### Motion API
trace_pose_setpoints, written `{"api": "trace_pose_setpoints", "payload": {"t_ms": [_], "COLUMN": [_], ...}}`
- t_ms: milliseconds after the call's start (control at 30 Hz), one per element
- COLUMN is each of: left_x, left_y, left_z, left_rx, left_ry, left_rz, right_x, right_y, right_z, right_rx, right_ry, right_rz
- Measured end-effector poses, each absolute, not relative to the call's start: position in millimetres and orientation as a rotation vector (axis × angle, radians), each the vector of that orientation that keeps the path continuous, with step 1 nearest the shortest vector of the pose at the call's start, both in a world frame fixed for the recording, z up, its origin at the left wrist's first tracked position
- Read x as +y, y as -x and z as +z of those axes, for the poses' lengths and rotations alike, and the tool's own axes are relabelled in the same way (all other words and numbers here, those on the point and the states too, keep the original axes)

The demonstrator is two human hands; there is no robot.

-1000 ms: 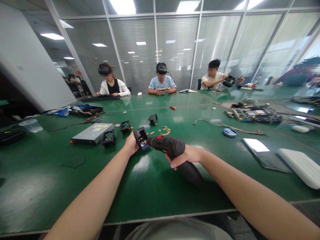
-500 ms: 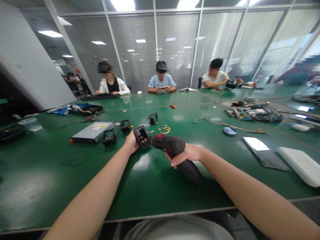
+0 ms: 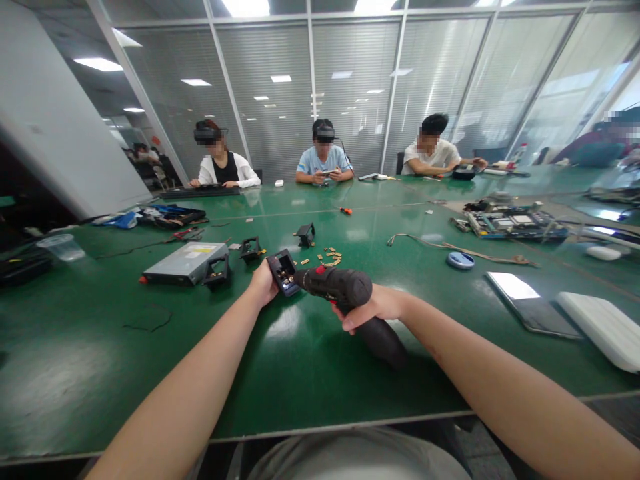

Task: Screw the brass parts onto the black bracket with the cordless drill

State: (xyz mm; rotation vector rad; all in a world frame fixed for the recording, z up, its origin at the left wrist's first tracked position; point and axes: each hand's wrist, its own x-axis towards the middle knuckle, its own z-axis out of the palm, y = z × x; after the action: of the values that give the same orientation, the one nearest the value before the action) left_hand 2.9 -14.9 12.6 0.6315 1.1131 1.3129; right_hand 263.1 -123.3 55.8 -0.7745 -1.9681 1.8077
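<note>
My left hand (image 3: 263, 283) grips a black plastic housing (image 3: 283, 265) by its left side, tilted up off the table, with brass-coloured pieces inside its recess. In my right hand (image 3: 373, 309) is a black cordless drill (image 3: 340, 285), held by the handle and pointing left. Its front end reaches the housing's right side; whether the bit touches anything is hidden. Behind them, several small brass pieces (image 3: 331, 256) lie scattered. Similar black housings stand on the table: one at the back (image 3: 305, 234), two to the left, the nearer housing (image 3: 217, 272) beside a silver disc drive (image 3: 186, 263).
On the right lie a blue round lid (image 3: 460, 261), a dark tablet-like slab (image 3: 533, 313), a white case (image 3: 603, 328) and a circuit board (image 3: 517, 222). A clear plastic cup (image 3: 63, 248) stands left. Several people sit across the green table (image 3: 165, 373).
My hands, the housing and the drill stay nearly in place; the housing tilts very slightly. Across the table, the person at right has lowered a hand with a dark object.
</note>
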Motion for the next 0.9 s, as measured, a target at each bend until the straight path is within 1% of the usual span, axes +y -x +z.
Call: {"api": "trace_pose_setpoints", "payload": {"t_ms": [900], "left_x": [-13.2], "left_y": [-2.2], "left_z": [10.8], "left_rx": [1.105], "left_ry": [-0.619], "left_rz": [1.315], "right_x": [-120.9], "right_y": [-265.2], "right_z": [54.0], "right_rx": [-2.009], "right_ry": [0.756], "right_rz": [1.786]}}
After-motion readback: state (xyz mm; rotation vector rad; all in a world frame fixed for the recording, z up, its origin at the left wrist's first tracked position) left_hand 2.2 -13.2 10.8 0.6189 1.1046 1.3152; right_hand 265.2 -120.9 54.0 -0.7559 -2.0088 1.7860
